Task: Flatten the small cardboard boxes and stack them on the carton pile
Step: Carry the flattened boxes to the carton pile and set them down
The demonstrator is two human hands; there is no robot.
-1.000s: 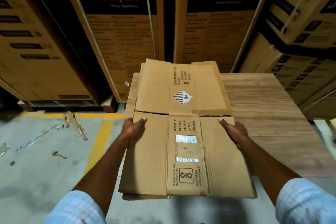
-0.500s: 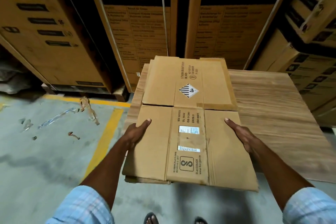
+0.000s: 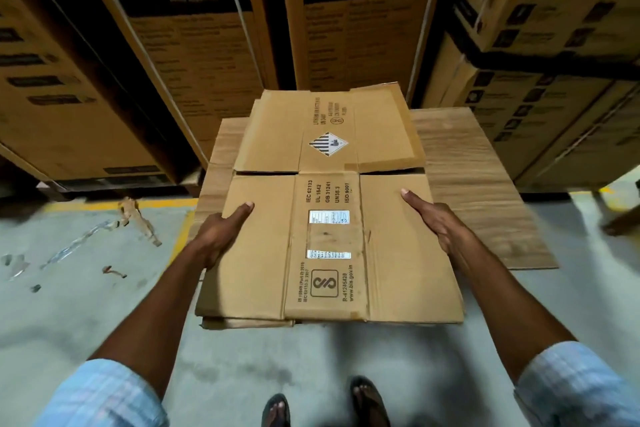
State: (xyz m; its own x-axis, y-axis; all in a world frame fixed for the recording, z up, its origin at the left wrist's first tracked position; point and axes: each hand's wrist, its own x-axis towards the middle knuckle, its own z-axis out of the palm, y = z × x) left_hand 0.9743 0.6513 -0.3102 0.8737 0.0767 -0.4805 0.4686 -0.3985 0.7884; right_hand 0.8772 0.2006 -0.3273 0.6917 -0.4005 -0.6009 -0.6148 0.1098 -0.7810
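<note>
A flattened brown cardboard box (image 3: 329, 204) with printed labels and a striped hazard diamond is held level in front of me, with more flattened sheets under it. My left hand (image 3: 221, 232) grips its left edge, thumb on top. My right hand (image 3: 436, 218) grips the right edge, thumb lying along the top face. The box's far half hangs over the carton pile (image 3: 471, 177), a low stack of large flat cardboard sheets; its near half sticks out over the floor. I cannot tell whether it touches the pile.
Tall Crompton cartons (image 3: 194, 55) stand in a wall right behind the pile, with more stacked cartons (image 3: 554, 73) at the right. Cardboard scraps and tape (image 3: 135, 218) lie on the concrete floor at the left by a yellow line (image 3: 104, 206). My sandalled feet (image 3: 367, 402) show below.
The view has shifted left and tilted down, so my feet now show. The flattened box stays in both hands, reaching over the pile much as before.
</note>
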